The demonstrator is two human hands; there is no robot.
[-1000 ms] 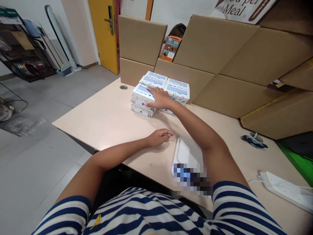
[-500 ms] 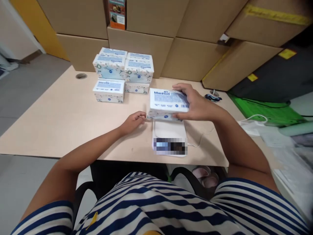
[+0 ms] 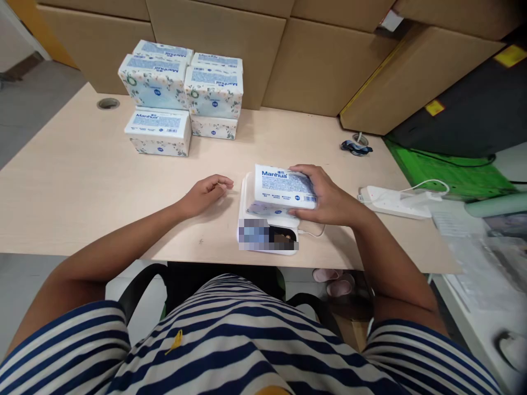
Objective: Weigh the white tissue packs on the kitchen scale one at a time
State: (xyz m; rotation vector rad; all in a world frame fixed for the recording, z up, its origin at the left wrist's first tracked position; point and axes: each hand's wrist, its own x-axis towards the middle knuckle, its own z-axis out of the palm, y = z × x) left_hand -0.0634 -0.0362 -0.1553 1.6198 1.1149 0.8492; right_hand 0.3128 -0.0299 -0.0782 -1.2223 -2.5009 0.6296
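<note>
My right hand [image 3: 325, 195] grips a white and blue tissue pack [image 3: 282, 186] by its right end and rests it on a small white scale [image 3: 267, 233] near the desk's front edge. My left hand [image 3: 205, 193] lies on the desk just left of the scale, fingers loosely curled, holding nothing. A stack of several similar tissue packs [image 3: 181, 90] stands at the back left of the desk, one lone pack [image 3: 158, 131] in front of it.
Cardboard boxes [image 3: 296, 60] wall off the back of the beige desk [image 3: 82, 186]. A white power strip [image 3: 391, 195] with its cable lies to the right, a dark small object [image 3: 356, 147] behind it. A cable hole [image 3: 108, 103] is at far left.
My right hand took a pack off the stack, carried it toward me and set it down on the scale. My left hand stayed beside the scale. The view tilted downward.
</note>
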